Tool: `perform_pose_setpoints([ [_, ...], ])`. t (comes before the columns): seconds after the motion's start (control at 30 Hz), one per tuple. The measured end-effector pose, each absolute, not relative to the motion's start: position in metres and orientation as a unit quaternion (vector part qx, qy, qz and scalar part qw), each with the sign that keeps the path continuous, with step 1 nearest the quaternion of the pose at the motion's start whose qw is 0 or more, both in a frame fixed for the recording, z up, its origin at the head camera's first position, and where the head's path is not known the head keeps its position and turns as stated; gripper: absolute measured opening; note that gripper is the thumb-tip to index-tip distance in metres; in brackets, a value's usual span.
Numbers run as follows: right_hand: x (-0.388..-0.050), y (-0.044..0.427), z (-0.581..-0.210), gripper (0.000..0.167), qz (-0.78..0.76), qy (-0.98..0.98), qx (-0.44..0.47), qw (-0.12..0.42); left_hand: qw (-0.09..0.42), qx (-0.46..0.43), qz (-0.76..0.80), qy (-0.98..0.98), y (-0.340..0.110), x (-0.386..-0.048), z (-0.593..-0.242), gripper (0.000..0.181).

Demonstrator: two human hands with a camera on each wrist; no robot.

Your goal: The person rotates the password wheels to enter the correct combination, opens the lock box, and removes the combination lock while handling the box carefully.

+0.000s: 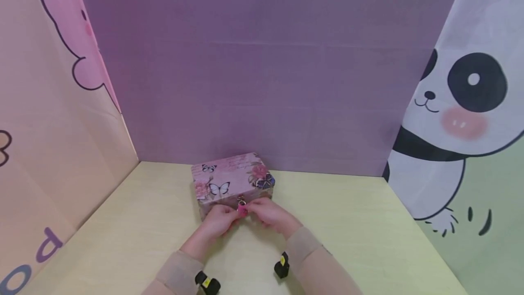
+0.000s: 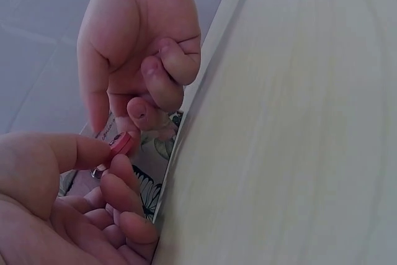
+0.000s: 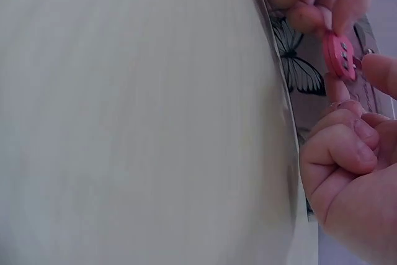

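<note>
A small pink combination padlock (image 1: 242, 210) hangs by its metal shackle from the clasp (image 1: 240, 198) on the front of a pink box (image 1: 235, 176) printed with butterflies and roses. My left hand (image 1: 219, 218) pinches the padlock's body between thumb and forefinger. From the other side, my right hand (image 1: 271, 213) has its thumb and forefinger at the padlock, the other fingers curled in. Small number dials show on the padlock (image 3: 339, 57) in the right wrist view. The box lid is down. Fingers partly cover the padlock (image 2: 121, 146) in the left wrist view.
The box stands on a pale wooden table (image 1: 348, 231), close to a purple backdrop (image 1: 262, 67). Printed side panels enclose the table, with a panda (image 1: 462, 117) on the right one. Black wrist devices (image 1: 208, 282) sit by both sleeves.
</note>
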State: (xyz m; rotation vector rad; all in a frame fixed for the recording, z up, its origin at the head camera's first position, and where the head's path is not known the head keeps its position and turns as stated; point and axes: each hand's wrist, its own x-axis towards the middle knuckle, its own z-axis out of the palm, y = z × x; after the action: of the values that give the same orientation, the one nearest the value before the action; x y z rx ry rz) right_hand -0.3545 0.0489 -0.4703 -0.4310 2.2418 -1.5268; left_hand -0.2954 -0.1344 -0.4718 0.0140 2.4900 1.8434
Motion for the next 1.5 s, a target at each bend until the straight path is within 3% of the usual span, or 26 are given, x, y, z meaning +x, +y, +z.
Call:
perform_pose_setpoints([
  [0.27,-0.36,0.069,-0.465,0.04,-0.542,0.804,-0.143,0.196,0.021,-0.009,0.596,0.803,-0.134,-0.295,-0.473,0.027],
  [0.73,-0.365,0.094,-0.454,0.041,-0.548,0.802,-0.144,0.189,0.012,-0.02,0.599,0.8,-0.133,-0.296,-0.474,0.023],
  [1.5,-0.358,0.069,-0.464,0.039,-0.575,0.775,-0.169,0.202,0.018,-0.007,0.596,0.803,-0.134,-0.298,-0.475,0.028],
])
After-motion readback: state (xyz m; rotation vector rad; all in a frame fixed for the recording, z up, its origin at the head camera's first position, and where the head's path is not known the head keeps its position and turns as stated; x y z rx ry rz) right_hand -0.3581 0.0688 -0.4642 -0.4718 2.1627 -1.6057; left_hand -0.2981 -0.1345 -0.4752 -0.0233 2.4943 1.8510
